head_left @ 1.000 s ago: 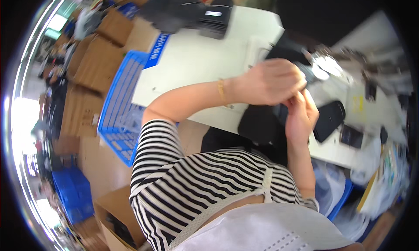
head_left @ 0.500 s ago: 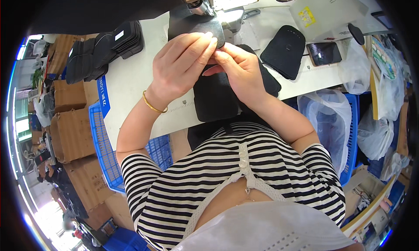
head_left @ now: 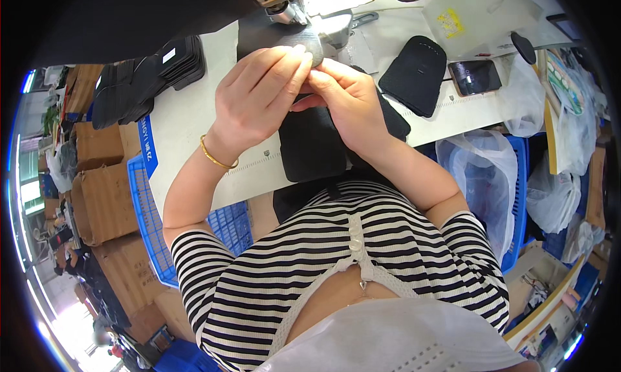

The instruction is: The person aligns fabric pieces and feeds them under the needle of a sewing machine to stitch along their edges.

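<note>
Under the presser foot of a sewing machine (head_left: 284, 11) lies a black fabric piece (head_left: 265, 37) with a rounded corner. My left hand (head_left: 255, 97) pinches its near edge, fingertips pressed together close below the foot. Beside it, my right hand (head_left: 352, 107) grips the same edge with thumb and forefinger; the fingers of both hands almost touch. What the fingertips cover is hidden. Nearer to me, black padded pieces (head_left: 312, 149) lie on the white table (head_left: 226, 171), partly under my right hand and reaching the table's front edge.
Stacks of black pieces (head_left: 145, 77) stand at the table's left. To the right lie another black piece (head_left: 414, 74) and a phone (head_left: 475, 78). Blue baskets (head_left: 145, 210) flank me below the table, the right one lined with a clear plastic bag (head_left: 479, 184). Cardboard boxes (head_left: 107, 204) stand left.
The whole view has shifted slightly, so everything sits a little further left. Both hands keep their pinch on the black fabric piece, with hardly any movement relative to the machine.
</note>
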Available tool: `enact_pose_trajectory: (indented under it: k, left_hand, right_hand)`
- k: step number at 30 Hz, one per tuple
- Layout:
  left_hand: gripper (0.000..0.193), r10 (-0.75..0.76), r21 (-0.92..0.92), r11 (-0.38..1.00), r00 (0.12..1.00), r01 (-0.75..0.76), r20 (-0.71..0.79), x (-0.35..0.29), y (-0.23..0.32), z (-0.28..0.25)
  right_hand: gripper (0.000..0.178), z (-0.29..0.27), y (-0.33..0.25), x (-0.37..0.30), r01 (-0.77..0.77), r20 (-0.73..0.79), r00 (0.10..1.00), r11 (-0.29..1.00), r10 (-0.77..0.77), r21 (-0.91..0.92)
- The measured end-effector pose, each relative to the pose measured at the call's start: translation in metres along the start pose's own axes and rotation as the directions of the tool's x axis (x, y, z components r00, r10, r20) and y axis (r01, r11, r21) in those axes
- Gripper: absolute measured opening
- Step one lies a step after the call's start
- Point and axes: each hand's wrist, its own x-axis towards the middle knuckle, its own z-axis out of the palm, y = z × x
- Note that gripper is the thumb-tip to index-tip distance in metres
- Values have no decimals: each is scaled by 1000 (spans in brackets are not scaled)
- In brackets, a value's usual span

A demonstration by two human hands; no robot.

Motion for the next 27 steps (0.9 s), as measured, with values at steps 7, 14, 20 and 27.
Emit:
enact_pose_trajectory:
  k: [7, 14, 20, 27]
  left_hand:
    - [36, -2, 46, 999, 1000, 2, 4, 1, -10, 4]
    - [39, 27, 104, 994, 1000, -28, 15, 3, -21, 6]
    - [39, 33, 114, 993, 999, -34, 11, 4, -24, 8]
    - [33, -45, 107, 993, 999, 43, 21, 11, -15, 7]
  right_hand:
    - [25, 6, -5, 13, -16, -47, 999, 998, 19, 60]
    - [26, 12, 1, 19, -7, -53, 998, 991, 14, 132]
    - [31, 14, 1, 19, -27, -56, 998, 990, 35, 137]
    - [34, 17, -2, 16, -32, -64, 997, 992, 40, 123]
